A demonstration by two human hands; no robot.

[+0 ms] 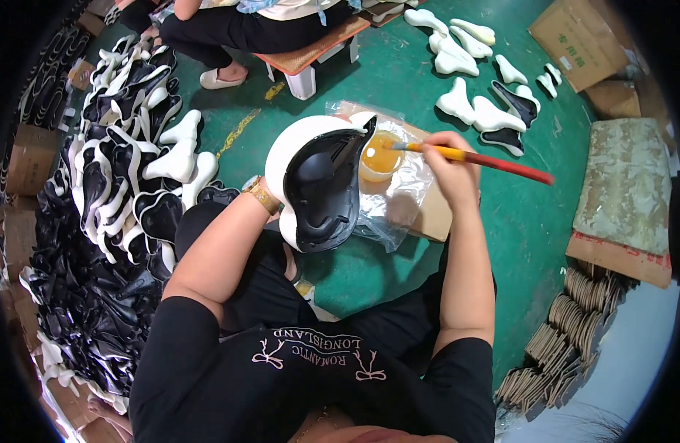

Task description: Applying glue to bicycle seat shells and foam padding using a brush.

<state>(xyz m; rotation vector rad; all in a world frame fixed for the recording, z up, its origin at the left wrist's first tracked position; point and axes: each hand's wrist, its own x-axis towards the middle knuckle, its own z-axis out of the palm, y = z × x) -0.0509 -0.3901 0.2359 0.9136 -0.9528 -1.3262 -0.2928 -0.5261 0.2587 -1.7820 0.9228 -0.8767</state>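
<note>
Gripping black-lined white shell (321,184) by its left side in largely hidden left hand (272,190), before torso (310,399), while pinching brush (510,167) in right hand (455,164) and poising bristles (400,146) over bowl (377,177) of amber liquid (383,153), advisably keeping shell steady and shedding excess against bowl.

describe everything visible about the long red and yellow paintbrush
The long, slim red and yellow paintbrush has a seemingly painted handle, red behind and yellow-orange in front, and a small greyish tip. The bare right hand grips its front part. It points left, red end slanting lower right, tip overlapping the round translucent bowl of amber liquid; contact is unclear.
</note>
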